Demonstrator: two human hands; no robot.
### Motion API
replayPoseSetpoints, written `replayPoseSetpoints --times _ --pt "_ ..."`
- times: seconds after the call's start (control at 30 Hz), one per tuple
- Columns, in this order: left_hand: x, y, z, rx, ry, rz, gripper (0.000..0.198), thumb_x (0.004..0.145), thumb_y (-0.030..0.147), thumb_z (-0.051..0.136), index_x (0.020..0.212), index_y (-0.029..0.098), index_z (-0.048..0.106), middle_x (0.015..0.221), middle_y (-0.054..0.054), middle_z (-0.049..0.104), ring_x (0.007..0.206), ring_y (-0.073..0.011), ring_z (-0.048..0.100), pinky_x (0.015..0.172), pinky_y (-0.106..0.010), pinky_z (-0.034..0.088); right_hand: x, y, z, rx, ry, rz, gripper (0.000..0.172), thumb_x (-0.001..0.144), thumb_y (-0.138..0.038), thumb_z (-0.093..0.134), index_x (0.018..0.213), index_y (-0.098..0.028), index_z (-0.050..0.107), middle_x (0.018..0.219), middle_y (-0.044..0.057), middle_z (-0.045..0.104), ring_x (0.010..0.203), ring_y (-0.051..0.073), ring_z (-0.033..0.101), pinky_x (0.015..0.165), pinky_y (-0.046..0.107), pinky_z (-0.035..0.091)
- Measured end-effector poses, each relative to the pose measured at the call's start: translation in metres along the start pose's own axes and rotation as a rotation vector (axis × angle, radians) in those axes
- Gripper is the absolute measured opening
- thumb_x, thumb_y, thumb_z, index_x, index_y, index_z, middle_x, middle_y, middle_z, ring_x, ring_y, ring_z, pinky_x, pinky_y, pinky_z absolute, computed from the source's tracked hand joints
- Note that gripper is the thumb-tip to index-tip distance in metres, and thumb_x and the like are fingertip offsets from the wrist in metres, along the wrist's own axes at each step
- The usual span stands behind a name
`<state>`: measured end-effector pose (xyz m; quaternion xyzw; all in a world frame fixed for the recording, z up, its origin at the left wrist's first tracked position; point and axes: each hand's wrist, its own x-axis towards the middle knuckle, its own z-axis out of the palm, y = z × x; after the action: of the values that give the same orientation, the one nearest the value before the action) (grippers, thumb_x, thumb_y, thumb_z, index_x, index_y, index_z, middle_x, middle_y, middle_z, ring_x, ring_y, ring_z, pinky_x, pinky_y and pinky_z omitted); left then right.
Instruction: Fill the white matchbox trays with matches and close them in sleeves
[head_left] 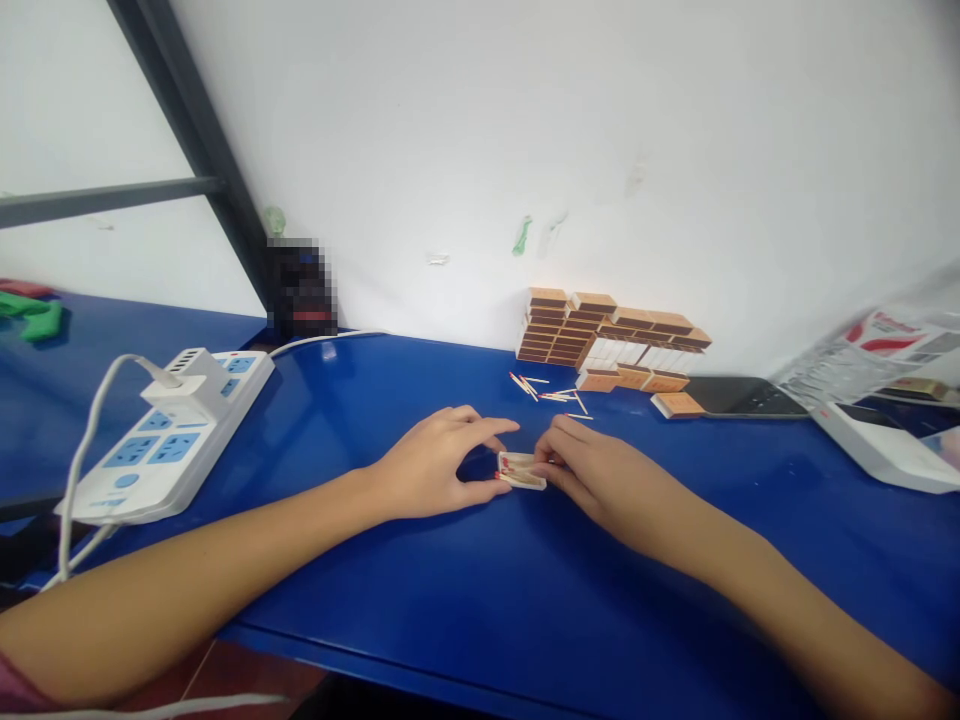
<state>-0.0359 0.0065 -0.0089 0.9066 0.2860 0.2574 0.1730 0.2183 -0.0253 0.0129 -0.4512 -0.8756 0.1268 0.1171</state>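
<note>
A small white matchbox tray point(523, 471) with red-tipped matches in it sits on the blue table between my hands. My left hand point(442, 460) is beside its left end, thumb and fingers spread apart around that end. My right hand point(592, 465) is at the tray's right end, its thumb and fingers pinched together; what lies between the fingertips is too small to make out. Several loose matches point(551, 395) lie just beyond the hands. Behind them, matchboxes point(559, 330) stand stacked against the wall.
A white power strip point(169, 440) with a plugged-in adapter and cable lies at the left. At the right are a dark phone point(750, 397), a clear plastic bottle point(870, 350) and a white object point(885, 450). Green and red items point(34, 310) rest far left.
</note>
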Motion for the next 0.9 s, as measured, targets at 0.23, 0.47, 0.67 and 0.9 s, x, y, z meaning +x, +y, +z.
replayPoseSetpoints --times 0.23,0.47,0.67,0.9 --pt "0.0 0.002 0.0 -0.004 -0.007 -0.008 0.06 0.091 0.037 0.076 0.144 0.022 0.054 0.118 -0.004 0.078 0.108 -0.0249 0.064 0.099 -0.043 0.051 0.003 -0.007 0.001 0.071 0.033 0.026 0.015 0.106 -0.027 0.054 0.097 -0.021 0.064 0.097 0.004 0.063 0.079 0.018 0.061 0.07 0.032 0.046" --pt "0.0 0.001 0.001 -0.03 0.039 0.104 0.06 0.091 0.035 0.078 0.144 0.02 0.054 0.115 -0.002 0.079 0.105 -0.0229 0.064 0.095 -0.04 0.052 0.002 -0.017 0.002 0.322 -0.057 0.019 0.018 0.105 -0.034 0.058 0.094 -0.024 0.067 0.091 0.001 0.063 0.074 0.014 0.057 0.068 0.028 0.045" --pt "0.0 0.001 0.001 -0.01 0.059 0.118 0.059 0.091 0.035 0.077 0.143 0.021 0.055 0.114 -0.003 0.079 0.103 -0.0229 0.065 0.093 -0.039 0.052 -0.001 -0.015 0.001 0.309 -0.083 -0.009 0.021 0.108 -0.036 0.05 0.099 -0.023 0.063 0.098 0.002 0.064 0.081 0.016 0.059 0.073 0.029 0.046" --pt "0.0 0.003 0.001 0.003 0.061 0.095 0.061 0.089 0.038 0.078 0.143 0.02 0.055 0.112 -0.002 0.08 0.102 -0.0224 0.064 0.094 -0.039 0.052 0.001 -0.008 -0.005 0.215 0.025 0.035 0.019 0.106 -0.036 0.054 0.097 -0.024 0.066 0.093 0.002 0.066 0.078 0.017 0.06 0.07 0.03 0.046"
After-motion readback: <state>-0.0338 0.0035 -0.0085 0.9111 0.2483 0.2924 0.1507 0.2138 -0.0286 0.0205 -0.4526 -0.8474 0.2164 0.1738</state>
